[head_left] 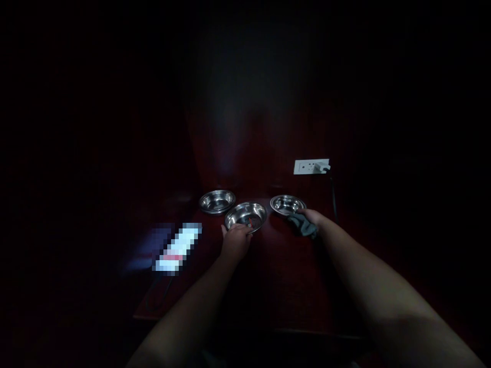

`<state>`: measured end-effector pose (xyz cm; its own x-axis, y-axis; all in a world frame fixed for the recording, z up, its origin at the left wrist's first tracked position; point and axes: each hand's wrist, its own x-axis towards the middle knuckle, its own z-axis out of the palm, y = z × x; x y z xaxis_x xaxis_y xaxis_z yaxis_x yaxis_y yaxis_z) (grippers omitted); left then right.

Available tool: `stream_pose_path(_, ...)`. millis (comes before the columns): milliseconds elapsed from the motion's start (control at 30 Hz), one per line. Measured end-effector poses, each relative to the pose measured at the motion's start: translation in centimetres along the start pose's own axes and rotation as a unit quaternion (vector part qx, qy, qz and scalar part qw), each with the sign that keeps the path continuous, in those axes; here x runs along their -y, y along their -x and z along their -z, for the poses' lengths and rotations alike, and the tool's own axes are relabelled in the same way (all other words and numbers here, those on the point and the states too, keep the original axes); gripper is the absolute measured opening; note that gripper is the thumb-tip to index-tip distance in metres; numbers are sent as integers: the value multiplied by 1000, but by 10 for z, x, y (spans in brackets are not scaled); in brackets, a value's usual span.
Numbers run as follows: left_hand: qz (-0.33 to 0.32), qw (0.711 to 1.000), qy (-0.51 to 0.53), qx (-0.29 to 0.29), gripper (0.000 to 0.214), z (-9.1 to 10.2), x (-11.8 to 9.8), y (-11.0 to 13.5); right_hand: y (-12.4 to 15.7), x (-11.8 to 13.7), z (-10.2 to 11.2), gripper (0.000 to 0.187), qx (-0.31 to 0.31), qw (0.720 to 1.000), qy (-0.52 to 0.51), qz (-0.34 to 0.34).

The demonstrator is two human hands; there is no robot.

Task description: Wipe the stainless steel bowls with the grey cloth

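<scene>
A shiny steel bowl [240, 210] sits in the middle, tilted a little towards me. My left hand [237, 241] grips its near rim, the thumb at the left side and the fingers reaching over the edge. Something small and red shows in the bowl near my fingers, too small to name. My right hand [310, 217] is closed on a dark grey-green cloth [301, 225] at the near right edge of other steel bowls [276, 204], which look stacked. Whether my right fingers also grip that rim is hidden. At the left stand more stacked steel bowls [215, 195].
The dark red table [268, 286] has its near edge below my hands. A lit, blurred-out screen [178, 250] with a cable lies at the left. On the back wall is a white socket panel [301, 167] with a plug [321, 166] and a hanging cord. The surroundings are very dark.
</scene>
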<state>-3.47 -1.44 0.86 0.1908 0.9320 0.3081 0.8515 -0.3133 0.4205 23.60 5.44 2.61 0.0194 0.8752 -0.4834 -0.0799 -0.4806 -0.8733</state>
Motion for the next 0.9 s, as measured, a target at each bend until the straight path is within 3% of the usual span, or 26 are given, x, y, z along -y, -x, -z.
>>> stream_pose_path(133,5,999,-44,15,22,1,0,0,-5,3,-2,30,-29,1000,-3,4)
stream_pose_path(500,-23,998,-22,-58,20,0,5,3,-13,-1,-4,15,-111,992,-29,58)
stream_pose_path(633,-40,993,-12,-107,42,2,10,8,-17,-4,-5,13,-130,987,-43,82)
stream_pose_path(767,21,987,16,-157,71,0,15,6,-17,-8,-5,14,-153,982,-51,94)
stream_pose_path(900,82,986,65,-128,97,-6,20,-1,-11,-9,-1,16,-167,979,-54,105)
